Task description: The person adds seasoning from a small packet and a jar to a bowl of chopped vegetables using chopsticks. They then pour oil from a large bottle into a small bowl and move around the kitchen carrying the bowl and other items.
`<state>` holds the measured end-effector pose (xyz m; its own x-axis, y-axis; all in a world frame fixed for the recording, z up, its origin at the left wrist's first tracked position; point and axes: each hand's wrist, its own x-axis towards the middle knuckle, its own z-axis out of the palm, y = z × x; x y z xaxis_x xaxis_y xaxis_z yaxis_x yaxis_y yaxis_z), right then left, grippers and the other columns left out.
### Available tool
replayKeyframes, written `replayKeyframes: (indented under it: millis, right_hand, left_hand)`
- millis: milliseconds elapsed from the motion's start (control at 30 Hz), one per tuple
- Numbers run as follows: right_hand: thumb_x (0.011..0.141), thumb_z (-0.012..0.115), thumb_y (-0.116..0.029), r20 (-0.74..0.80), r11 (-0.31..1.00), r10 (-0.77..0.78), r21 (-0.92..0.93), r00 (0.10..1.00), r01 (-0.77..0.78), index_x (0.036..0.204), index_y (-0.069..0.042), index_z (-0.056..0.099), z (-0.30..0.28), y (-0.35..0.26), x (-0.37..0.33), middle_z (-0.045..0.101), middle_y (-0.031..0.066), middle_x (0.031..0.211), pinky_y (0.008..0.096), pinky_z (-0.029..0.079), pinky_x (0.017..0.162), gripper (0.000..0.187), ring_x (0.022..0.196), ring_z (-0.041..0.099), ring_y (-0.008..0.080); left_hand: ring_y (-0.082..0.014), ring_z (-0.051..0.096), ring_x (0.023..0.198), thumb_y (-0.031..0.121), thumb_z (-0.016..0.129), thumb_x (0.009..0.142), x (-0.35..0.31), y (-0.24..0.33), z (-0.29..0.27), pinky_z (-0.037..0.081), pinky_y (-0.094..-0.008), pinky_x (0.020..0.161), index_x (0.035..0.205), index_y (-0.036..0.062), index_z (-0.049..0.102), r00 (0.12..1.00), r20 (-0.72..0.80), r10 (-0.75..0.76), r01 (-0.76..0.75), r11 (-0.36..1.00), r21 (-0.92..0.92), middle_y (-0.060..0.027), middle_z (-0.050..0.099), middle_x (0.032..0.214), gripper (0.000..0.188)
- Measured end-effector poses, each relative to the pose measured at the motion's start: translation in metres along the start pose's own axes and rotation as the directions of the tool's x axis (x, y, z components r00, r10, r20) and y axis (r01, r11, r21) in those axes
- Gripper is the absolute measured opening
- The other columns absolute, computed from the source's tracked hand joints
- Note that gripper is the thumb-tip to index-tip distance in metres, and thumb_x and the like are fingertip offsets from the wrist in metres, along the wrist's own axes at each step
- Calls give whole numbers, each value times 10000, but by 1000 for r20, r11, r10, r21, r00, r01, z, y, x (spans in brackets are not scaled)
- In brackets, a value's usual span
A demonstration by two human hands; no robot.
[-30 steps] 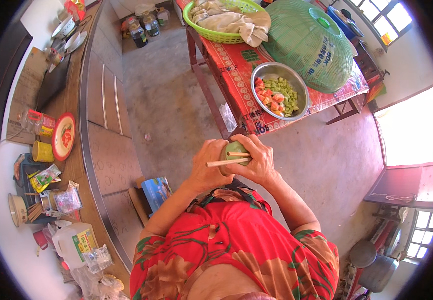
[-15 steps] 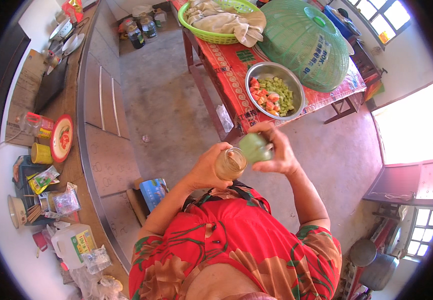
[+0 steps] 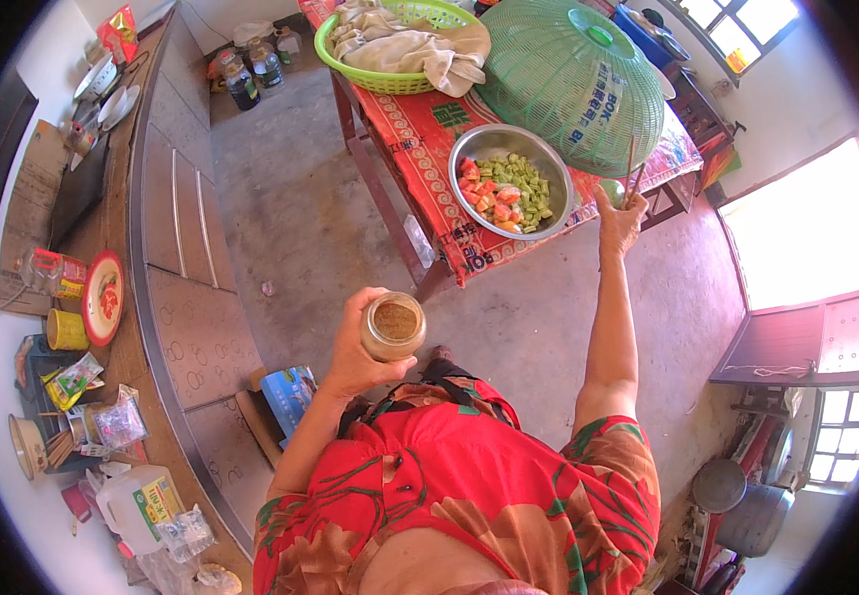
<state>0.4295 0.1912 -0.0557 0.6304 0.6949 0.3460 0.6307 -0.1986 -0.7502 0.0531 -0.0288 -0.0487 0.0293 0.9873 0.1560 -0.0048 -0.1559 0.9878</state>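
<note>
My left hand [image 3: 355,347] is wrapped round an uncapped glass jar [image 3: 395,342] with brown powder inside, held in front of my body. Stretched out to the table's near right edge, my right hand [image 3: 621,226] grips a green jar lid [image 3: 612,189] together with a pair of thin chopsticks [image 3: 635,180] that point upward. Just left of that hand, a steel bowl [image 3: 461,210] stands on the table, holding cut green vegetable pieces [image 3: 518,183] and chopped tomato [image 3: 489,198].
Behind the bowl, a green mesh food cover [image 3: 573,89] sits on the red tablecloth [image 3: 419,169]. A lime-green basket [image 3: 370,74] with cloth is at its left. Along the left runs a counter [image 3: 142,337] with a plate [image 3: 92,312], packets and a plastic jug [image 3: 142,506].
My right hand has moved from beside the jar out to the table edge, where chopsticks now show with the lid. The jar has moved left and its powder shows.
</note>
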Motion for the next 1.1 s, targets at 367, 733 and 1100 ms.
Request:
replayKeyframes:
  millis: [367, 733, 1100]
  right_hand:
    - [522, 824, -392, 236, 994, -73, -65, 969, 91, 1229, -64, 422, 39, 31, 12, 422, 163, 1230, 426, 386, 934, 877, 1148, 432, 320]
    - [529, 828, -262, 271, 978, -182, -51, 945, 203, 1291, -131, 372, 46, 23, 5, 407, 189, 1232, 428, 369, 968, 898, 1152, 418, 350]
    - [758, 653, -296, 9, 895, -111, 437, 994, 96, 1059, -48, 512, -8, 5, 32, 527, 145, 950, 362, 427, 747, 415, 871, 497, 263]
  left_hand:
    - [-194, 491, 1074, 69, 790, 510, 4, 5, -4, 363, -320, 951, 1219, 38, 357, 984, -109, 140, -137, 990, 40, -100, 486, 1144, 832]
    - [-192, 476, 1098, 43, 791, 488, 7, 0, -8, 367, -326, 961, 1231, 44, 346, 988, -96, 122, -117, 992, 52, -107, 459, 1189, 865]
    - [-213, 497, 1076, 100, 797, 510, -3, 4, -20, 381, -338, 933, 1216, 50, 386, 974, -199, 109, -97, 993, 68, -100, 507, 1134, 819]
